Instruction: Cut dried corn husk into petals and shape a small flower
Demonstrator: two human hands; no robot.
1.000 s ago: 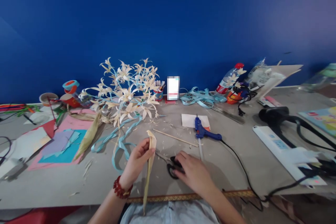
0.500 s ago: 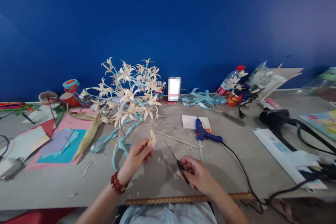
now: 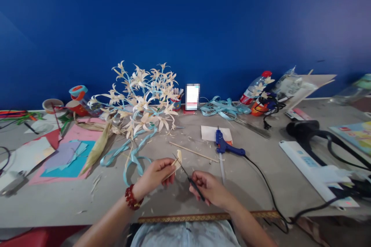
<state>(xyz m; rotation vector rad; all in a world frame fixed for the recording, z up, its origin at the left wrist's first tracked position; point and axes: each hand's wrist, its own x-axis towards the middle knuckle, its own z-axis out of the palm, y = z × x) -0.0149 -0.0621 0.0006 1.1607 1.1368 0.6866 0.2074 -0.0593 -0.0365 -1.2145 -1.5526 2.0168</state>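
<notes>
Over the near middle of the table (image 3: 110, 208), left hand (image 3: 159, 171) pinches a pale husk strip (image 3: 179, 156) between thumb and fingers, upper end sticking up past the fingertips. Right hand (image 3: 207, 188) is closed around the dark handles of the scissors (image 3: 196, 188), blades pointing up and left to the strip; can't tell if they are cutting into it. Red bracelet (image 3: 133, 197) on left wrist.

Thin stick (image 3: 193, 151) lies just beyond the hands, small scraps around it. Blue glue gun (image 3: 227, 147) sits right of the stick, partly over a white card (image 3: 207, 133), its cord running right toward the white power strip (image 3: 304, 166). Pale flowers (image 3: 142, 102) on blue stems stand at back left, colored papers (image 3: 62, 156) and a large husk (image 3: 97, 148) farther left. Loose blue ribbon (image 3: 222, 108) is at the back, near a red-capped bottle (image 3: 255, 88) leaning by the wall (image 3: 185, 27).
</notes>
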